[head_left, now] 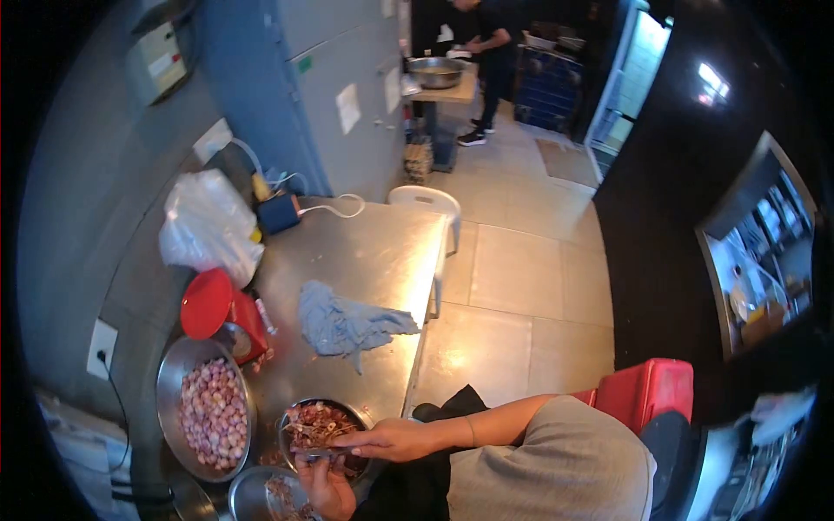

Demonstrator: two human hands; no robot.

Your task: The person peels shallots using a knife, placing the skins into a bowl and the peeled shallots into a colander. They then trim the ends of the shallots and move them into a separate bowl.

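My right hand reaches in from the right over a small metal bowl of reddish peels and seems to grip a small dark knife. Just below it, my left hand is curled around something small that I cannot make out. Left of the hands stands a large metal bowl of pinkish shallots. A third metal bowl sits at the bottom edge, beside my left hand. All of these rest on a steel table.
A blue-grey cloth lies mid-table. A red lid, a red container and a white plastic bag stand by the wall. A white chair and a red stool are nearby. Another person stands far back by a large bowl.
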